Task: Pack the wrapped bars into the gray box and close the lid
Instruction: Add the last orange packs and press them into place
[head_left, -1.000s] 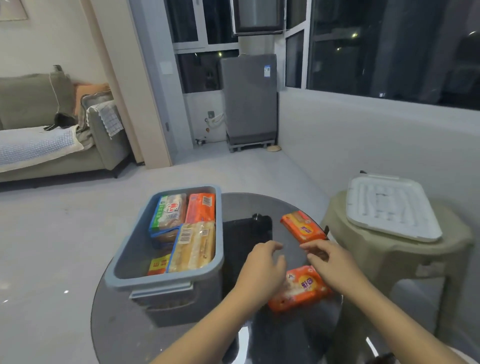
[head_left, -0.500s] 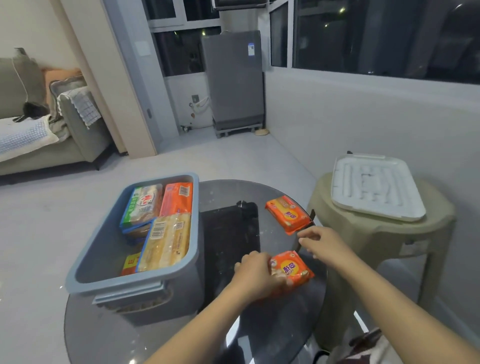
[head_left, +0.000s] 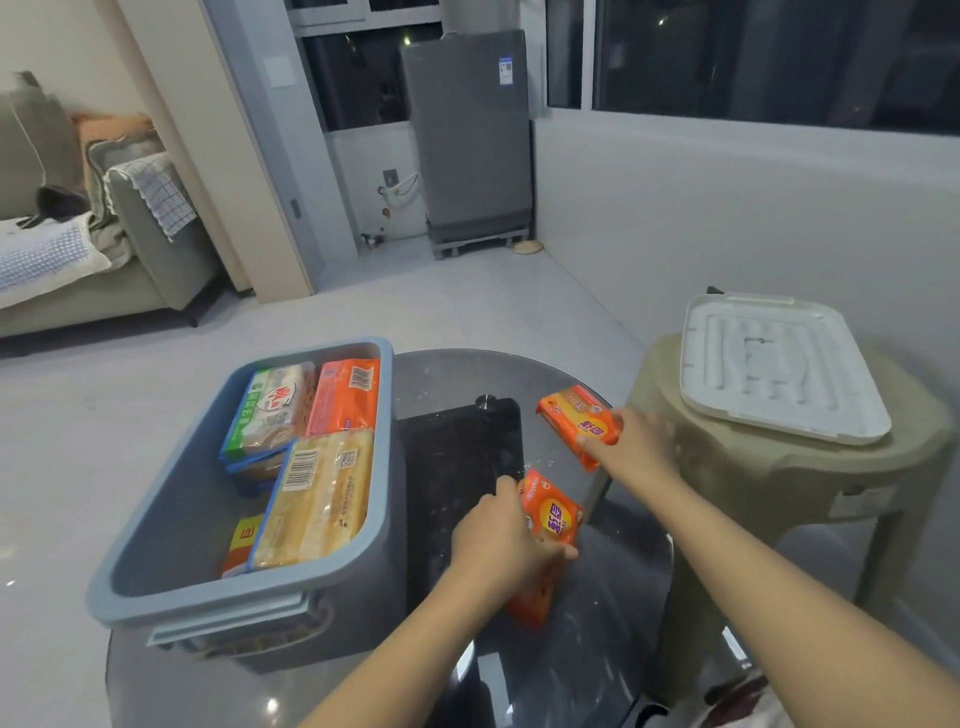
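Sofa cushions are filling the far left of the room, with a checked cloth draped over the armrest. Nearer, the gray box is sitting open on the left part of a round glass table, and four wrapped bars are lying inside it: a green bar and an orange bar side by side at the far end, a pale yellow bar lying in front of them and overlapping the green one, and a red-and-yellow bar peeking out from under its left edge. Right of the box, a dark panel is showing under the glass. The left hand is curling its fingers and thumb round a near orange bar, which is standing on its end and leaning on the tabletop just right of the box. Further right and farther back, the right hand is gripping a second, far bar at its right end, fingers wrapped over it, at the table's far right edge; whether that bar is touching the glass cannot be told. Both are outside the box. Behind, a gray appliance is standing on a low stand by the windows. At far right, the white lid is lying flat on a beige stool, well apart from the box.
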